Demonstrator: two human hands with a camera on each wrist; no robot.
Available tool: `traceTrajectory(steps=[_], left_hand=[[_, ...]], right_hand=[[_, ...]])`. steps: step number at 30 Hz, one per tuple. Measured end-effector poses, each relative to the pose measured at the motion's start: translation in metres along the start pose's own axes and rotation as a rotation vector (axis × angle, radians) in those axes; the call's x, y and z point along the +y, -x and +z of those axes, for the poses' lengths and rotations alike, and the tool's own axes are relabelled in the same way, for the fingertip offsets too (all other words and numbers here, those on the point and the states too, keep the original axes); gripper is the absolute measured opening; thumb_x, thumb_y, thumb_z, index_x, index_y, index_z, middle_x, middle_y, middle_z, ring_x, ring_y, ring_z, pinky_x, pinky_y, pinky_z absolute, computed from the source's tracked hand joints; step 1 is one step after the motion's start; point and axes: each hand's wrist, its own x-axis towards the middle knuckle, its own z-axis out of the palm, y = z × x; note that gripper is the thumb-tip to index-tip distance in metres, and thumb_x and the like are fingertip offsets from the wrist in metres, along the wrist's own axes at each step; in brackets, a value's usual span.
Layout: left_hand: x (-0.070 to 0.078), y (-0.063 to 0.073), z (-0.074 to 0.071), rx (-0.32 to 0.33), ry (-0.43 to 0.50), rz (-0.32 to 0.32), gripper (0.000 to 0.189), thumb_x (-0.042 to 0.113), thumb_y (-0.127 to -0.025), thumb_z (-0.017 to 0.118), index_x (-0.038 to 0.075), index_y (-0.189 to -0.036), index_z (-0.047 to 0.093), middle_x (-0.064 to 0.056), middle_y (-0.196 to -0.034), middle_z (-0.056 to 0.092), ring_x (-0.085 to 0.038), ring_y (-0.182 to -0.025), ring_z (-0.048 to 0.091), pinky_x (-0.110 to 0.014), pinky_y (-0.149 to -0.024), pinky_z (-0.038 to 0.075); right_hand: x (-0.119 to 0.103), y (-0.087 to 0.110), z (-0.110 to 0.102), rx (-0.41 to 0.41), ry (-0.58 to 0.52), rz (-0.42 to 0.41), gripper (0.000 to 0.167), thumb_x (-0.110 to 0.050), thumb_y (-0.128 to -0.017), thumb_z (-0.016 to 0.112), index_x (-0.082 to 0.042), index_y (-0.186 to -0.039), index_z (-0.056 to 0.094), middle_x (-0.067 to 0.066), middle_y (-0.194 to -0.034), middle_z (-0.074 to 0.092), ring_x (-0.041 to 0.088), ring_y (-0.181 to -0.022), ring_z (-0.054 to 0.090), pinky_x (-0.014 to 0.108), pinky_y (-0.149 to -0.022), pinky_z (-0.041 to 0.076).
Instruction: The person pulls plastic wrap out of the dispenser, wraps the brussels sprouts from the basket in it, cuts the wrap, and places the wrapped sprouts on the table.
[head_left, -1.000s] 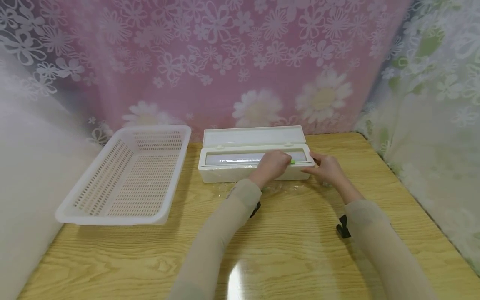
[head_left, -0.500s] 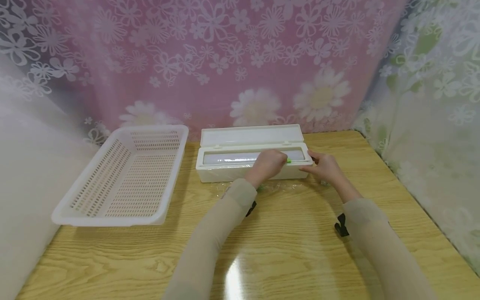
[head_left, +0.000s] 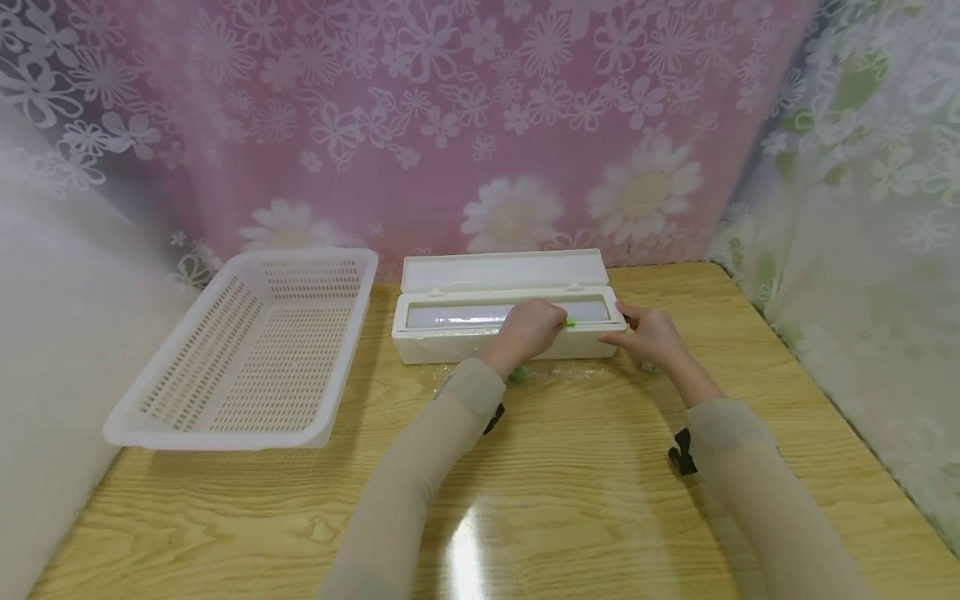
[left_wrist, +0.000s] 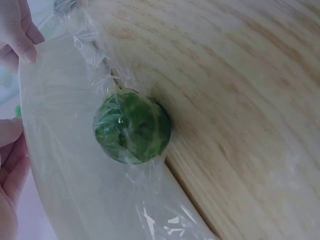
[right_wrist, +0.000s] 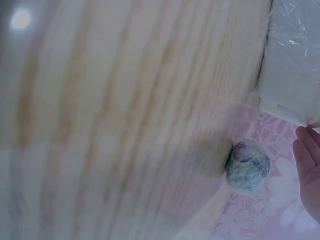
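Observation:
A white cling film dispenser [head_left: 510,344] stands at the back of the table with its lid [head_left: 506,271] raised and a film roll [head_left: 465,317] inside. My left hand [head_left: 531,327] pinches the green slide cutter [head_left: 571,322] on the front edge. My right hand [head_left: 651,335] grips the dispenser's right end, thumb at the front. Clear film [left_wrist: 155,200] hangs down the front onto the table. Under that film lies a round, leafy green vegetable like a Brussels sprout [left_wrist: 132,127], mostly hidden by my left arm in the head view.
Beside my right hand sits a second round green thing wrapped in film [right_wrist: 247,167]. A white perforated basket [head_left: 330,417] occupies the left of the wooden table [head_left: 585,500]. Flowered curtains [head_left: 420,167] close off the back and sides.
My left hand has slid leftward along the front edge with the green cutter. More of the green vegetable shows beside my left wrist. My right hand keeps its hold on the dispenser's end.

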Motion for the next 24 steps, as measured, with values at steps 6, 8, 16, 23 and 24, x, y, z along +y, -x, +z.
traceTrajectory(steps=[6,8,16,23,24], left_hand=[[-0.007,0.006,0.002,0.011,0.045,-0.015,0.021,0.023,-0.091,0.051,0.015,-0.074,0.062,0.008,-0.069,0.057,-0.006,-0.062,0.048,-0.017,-0.064,0.044],[-0.011,0.009,0.002,0.016,0.049,-0.02,0.02,0.021,-0.09,0.051,0.015,-0.074,0.061,0.007,-0.069,0.057,-0.006,-0.062,0.049,-0.018,-0.064,0.044],[-0.025,0.019,-0.002,0.055,0.052,-0.002,0.013,0.017,-0.088,0.055,0.014,-0.082,0.066,0.005,-0.077,0.063,-0.008,-0.072,0.056,-0.021,-0.071,0.046],[-0.031,0.027,-0.001,0.046,0.042,0.001,0.014,0.019,-0.089,0.054,0.014,-0.083,0.066,0.005,-0.078,0.063,-0.009,-0.073,0.056,-0.022,-0.069,0.046],[-0.032,0.029,-0.001,0.047,0.042,-0.004,0.014,0.019,-0.089,0.055,0.014,-0.082,0.066,0.005,-0.078,0.063,-0.009,-0.072,0.056,-0.022,-0.068,0.046]], right_hand=[[0.0,-0.001,0.0,-0.017,-0.022,0.004,0.082,-0.045,-0.074,0.067,0.004,-0.131,0.035,0.028,-0.125,0.041,0.039,-0.105,0.047,0.046,-0.077,0.045],[0.0,-0.001,-0.001,-0.026,-0.029,0.015,0.081,-0.043,-0.074,0.067,0.003,-0.132,0.033,0.027,-0.127,0.039,0.04,-0.108,0.045,0.047,-0.081,0.044],[0.003,-0.003,-0.004,-0.01,-0.003,0.0,0.077,-0.038,-0.075,0.068,0.004,-0.131,0.035,0.028,-0.123,0.043,0.036,-0.099,0.05,0.043,-0.075,0.046],[0.004,-0.004,0.001,0.007,0.034,-0.017,0.077,-0.04,-0.075,0.068,0.004,-0.13,0.037,0.027,-0.1,0.055,0.024,-0.075,0.043,0.033,-0.06,0.036],[0.004,-0.004,0.002,0.001,0.026,-0.014,0.078,-0.04,-0.075,0.068,0.004,-0.13,0.036,0.027,-0.102,0.054,0.025,-0.075,0.043,0.034,-0.06,0.037]])
